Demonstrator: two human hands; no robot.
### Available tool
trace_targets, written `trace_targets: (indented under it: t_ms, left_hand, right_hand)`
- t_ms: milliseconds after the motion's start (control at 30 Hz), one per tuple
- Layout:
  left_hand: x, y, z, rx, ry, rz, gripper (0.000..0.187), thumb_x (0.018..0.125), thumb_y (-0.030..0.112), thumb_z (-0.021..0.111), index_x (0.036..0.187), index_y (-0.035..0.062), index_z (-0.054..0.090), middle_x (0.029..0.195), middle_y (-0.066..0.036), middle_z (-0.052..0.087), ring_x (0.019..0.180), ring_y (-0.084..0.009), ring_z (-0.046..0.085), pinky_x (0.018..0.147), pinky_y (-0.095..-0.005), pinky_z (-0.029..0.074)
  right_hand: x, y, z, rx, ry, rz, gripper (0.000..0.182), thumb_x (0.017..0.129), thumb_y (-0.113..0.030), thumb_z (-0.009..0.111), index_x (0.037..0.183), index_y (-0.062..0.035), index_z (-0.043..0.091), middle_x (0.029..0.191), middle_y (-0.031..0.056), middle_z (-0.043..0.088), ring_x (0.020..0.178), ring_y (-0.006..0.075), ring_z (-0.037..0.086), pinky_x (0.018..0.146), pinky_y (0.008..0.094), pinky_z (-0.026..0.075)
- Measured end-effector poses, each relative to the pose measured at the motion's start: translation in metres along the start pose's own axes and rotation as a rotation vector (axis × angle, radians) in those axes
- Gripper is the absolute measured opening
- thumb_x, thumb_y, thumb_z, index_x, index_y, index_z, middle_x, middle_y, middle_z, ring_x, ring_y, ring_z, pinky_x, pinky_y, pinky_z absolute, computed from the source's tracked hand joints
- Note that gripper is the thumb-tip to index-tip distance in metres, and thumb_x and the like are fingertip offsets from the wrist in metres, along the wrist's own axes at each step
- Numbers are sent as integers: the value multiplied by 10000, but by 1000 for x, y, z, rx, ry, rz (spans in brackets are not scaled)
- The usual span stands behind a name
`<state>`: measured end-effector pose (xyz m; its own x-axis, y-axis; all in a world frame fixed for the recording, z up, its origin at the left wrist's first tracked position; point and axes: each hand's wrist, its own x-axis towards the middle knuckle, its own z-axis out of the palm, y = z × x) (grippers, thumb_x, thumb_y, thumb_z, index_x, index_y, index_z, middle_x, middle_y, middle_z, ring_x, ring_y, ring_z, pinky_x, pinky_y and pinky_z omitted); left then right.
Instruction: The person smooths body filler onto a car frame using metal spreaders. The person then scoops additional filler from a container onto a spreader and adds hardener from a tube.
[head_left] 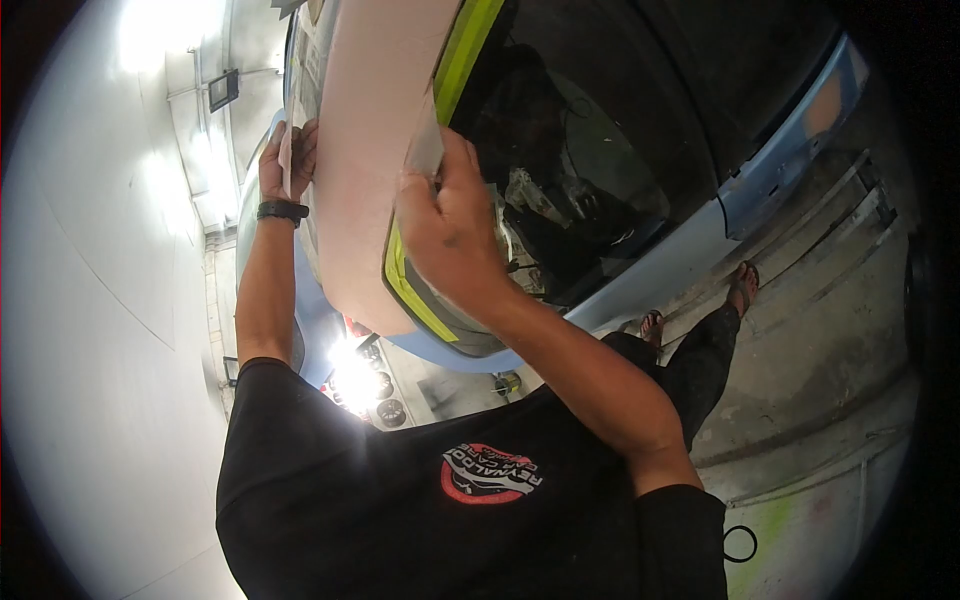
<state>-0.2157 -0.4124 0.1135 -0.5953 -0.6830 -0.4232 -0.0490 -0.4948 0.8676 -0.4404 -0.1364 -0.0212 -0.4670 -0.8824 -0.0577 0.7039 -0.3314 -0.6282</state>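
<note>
A car's roof panel (365, 130), coated in dull pinkish primer, runs between my hands. My right hand (450, 225) has its fingers curled on a small pale grey sheet (425, 152), right at the panel's edge beside the window. Yellow-green masking tape (466, 55) follows that window edge and continues below my wrist. At the panel's far side, my left hand (285, 160), with a dark watch (282, 211) on its wrist, pinches a thin pale strip (288, 155) between thumb and fingers.
The dark side window (600, 130) reflects the room. Light blue bodywork (725, 215) lies below it. Feet in sandals (742, 288) stand on the grey floor (790, 400) alongside the car. A bright lamp (355, 375) shines beyond the car, and a white wall (90, 300) rises at left.
</note>
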Motion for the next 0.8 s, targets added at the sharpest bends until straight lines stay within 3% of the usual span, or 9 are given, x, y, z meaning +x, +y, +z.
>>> trace_targets:
  t_ms: [167,267,367,433,500,533,600,633,800]
  left_hand:
    - [0,1,-3,-26,19,5,434,1061,304,410,956,-67,610,1211,-310,630,1062,-386,683,859,-472,628]
    - [-2,-1,5,12,37,-2,431,1058,315,427,946,-53,622,1193,-295,646,1044,-363,695,843,-449,635]
    - [0,4,-8,19,38,-44,412,1050,319,460,926,-32,635,1180,-276,660,1019,-338,707,818,-416,641]
    - [1,2,-9,79,113,20,402,1045,320,478,917,-25,640,1177,-266,665,1001,-330,712,799,-400,644]
    - [-1,0,-6,123,201,57,398,1042,317,488,906,-25,642,1181,-264,663,997,-330,713,803,-399,645]
    - [-3,-2,-1,101,193,40,397,1042,318,487,917,-27,639,1184,-265,660,997,-331,712,809,-401,644]
    - [-3,-2,7,62,166,12,395,1043,320,485,939,-32,632,1190,-266,656,998,-333,711,819,-405,644]
    - [-3,-1,6,91,175,24,395,1043,322,482,960,-37,625,1204,-269,648,1003,-334,709,819,-406,644]
    - [-2,2,-15,80,147,8,436,1045,330,469,1142,-81,576,1283,-283,598,1107,-341,667,883,-425,622]
  right_hand:
    - [-31,-5,21,-90,-45,-114,508,968,-133,467,1398,108,346,1250,298,455,1211,432,483,1073,458,361]
    - [-66,-12,14,-22,-247,-61,491,967,-106,450,1401,102,353,1209,303,452,1183,426,482,1059,441,365]
    - [-86,-5,-24,-48,-494,209,513,940,-82,486,1426,25,363,1248,261,465,1164,416,506,1030,452,408]
    - [-91,1,-68,2,-480,419,419,971,-120,499,1363,19,456,1190,206,553,1070,312,563,934,411,456]
    - [-89,-9,-119,-76,-445,654,361,998,-159,514,1313,16,521,1121,144,628,959,213,604,843,369,496]
    - [-91,-20,-147,-79,-340,588,354,1007,-206,533,1275,24,548,1037,86,651,886,166,599,796,336,504]
    - [-93,-46,-196,-284,-128,584,361,985,-287,593,1165,21,645,1153,123,661,1028,191,591,910,326,469]
    - [-96,-62,-215,-458,23,660,403,979,-304,608,1207,28,616,1163,108,651,1053,186,575,947,322,445]
    - [-117,-80,-316,-701,274,543,415,983,-287,600,1231,44,587,1145,97,634,1053,180,564,939,312,434]
